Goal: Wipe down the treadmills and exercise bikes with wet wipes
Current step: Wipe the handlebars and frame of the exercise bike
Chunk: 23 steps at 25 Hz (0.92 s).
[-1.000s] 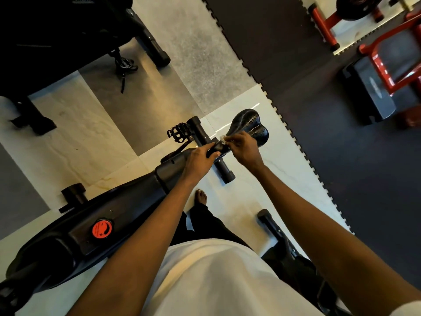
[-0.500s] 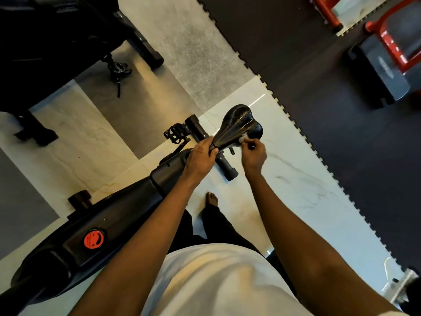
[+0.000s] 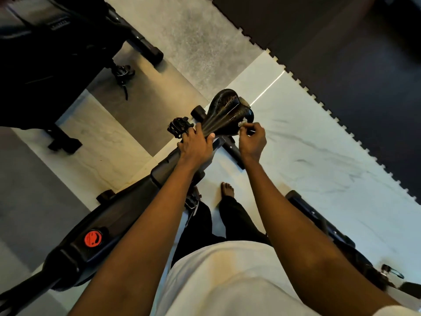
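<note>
Your left hand (image 3: 196,145) curls its fingers round the narrow nose of the exercise-bike saddle (image 3: 227,109). Your right hand (image 3: 252,141) pinches a white wet wipe (image 3: 242,122) against that saddle's right flank.

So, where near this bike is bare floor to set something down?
Widest free patch: the white floor between the saddle and the toothed edge of the dark mat. Smaller: the grey tile between the pedal and the other machine. Crowded at the saddle: the left hand grips it, the right hand pinches the wet wipe.
</note>
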Each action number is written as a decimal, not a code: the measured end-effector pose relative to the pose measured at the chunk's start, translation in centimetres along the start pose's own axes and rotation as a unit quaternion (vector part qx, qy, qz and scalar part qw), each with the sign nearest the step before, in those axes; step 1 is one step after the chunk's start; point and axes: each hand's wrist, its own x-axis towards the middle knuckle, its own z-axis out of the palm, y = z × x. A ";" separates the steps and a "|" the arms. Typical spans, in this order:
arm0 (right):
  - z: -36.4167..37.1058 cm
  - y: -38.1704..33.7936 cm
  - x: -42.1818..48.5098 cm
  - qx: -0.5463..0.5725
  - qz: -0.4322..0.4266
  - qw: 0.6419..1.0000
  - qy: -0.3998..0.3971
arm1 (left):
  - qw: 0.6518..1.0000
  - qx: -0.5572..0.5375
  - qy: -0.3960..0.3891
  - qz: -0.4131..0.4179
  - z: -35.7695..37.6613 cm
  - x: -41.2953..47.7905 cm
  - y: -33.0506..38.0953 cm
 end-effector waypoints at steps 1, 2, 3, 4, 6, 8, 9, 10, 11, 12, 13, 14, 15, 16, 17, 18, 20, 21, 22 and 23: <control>0.0 0.0 -0.1 0.004 0.009 1.000 0.010 | 1.000 0.007 0.000 -0.011 0.0 0.1 0.1; 0.3 0.1 -0.6 0.008 0.019 1.000 0.015 | 1.000 0.012 -0.003 -0.020 0.0 0.2 0.3; 0.7 -0.1 -1.5 0.013 0.027 0.999 0.011 | 0.999 0.015 -0.006 -0.028 0.0 0.3 0.5; 1.3 -0.1 -2.5 0.018 0.027 0.999 -0.005 | 0.999 0.017 -0.010 -0.034 0.0 0.4 0.6; 2.2 0.0 -3.9 0.030 0.008 0.997 -0.070 | 0.999 0.022 -0.014 -0.041 0.0 0.5 0.7; 2.4 0.3 -4.2 0.035 -0.005 0.994 -0.103 | 0.999 0.024 -0.008 -0.044 -0.1 0.4 0.6; 2.3 0.4 -3.9 0.041 0.003 0.994 -0.098 | 0.999 0.026 -0.004 -0.042 -0.1 0.4 0.6; 2.0 0.6 -3.3 0.056 0.026 0.995 -0.083 | 0.999 0.030 -0.002 -0.038 -0.1 0.3 0.6; 1.6 0.7 -2.7 0.074 0.057 0.994 -0.064 | 0.999 0.032 -0.001 -0.037 -0.1 0.4 0.6; 1.0 1.0 -2.0 0.093 0.090 0.991 -0.042 | 0.999 0.032 -0.002 -0.037 0.0 0.4 0.6; 0.4 1.0 -1.3 0.102 0.112 0.988 -0.024 | 0.999 0.032 -0.001 -0.037 0.0 0.4 0.5; 0.0 1.1 -0.8 0.100 0.112 0.989 -0.013 | 0.999 0.034 0.002 -0.035 0.1 0.4 0.5; -0.3 1.2 -0.4 0.092 0.099 0.991 -0.017 | 0.999 0.038 0.007 -0.036 0.2 0.5 0.5; -0.5 1.3 -0.2 0.083 0.074 0.993 -0.033 | 0.998 0.041 0.012 -0.037 0.1 0.5 0.5; -0.8 1.3 -0.2 0.071 0.043 0.995 -0.053 | 0.998 0.043 0.015 -0.038 0.1 0.5 0.5; -1.1 1.3 -0.2 0.054 0.005 0.996 -0.072 | 0.998 0.044 0.019 -0.038 0.1 0.4 0.5; -1.7 1.1 0.3 0.019 -0.066 0.992 -0.106 | 0.998 0.032 0.041 -0.034 0.5 0.2 0.5; -2.0 0.8 0.8 0.004 -0.088 0.989 -0.119 | 0.997 0.008 0.067 -0.026 0.9 -0.2 0.4; -2.4 0.4 1.6 -0.009 -0.099 0.987 -0.125 | 0.994 -0.029 0.104 -0.013 1.3 -0.6 0.2; -2.7 -0.2 2.4 -0.026 -0.104 0.987 -0.124 | 0.987 -0.076 0.141 0.001 1.8 -1.1 0.1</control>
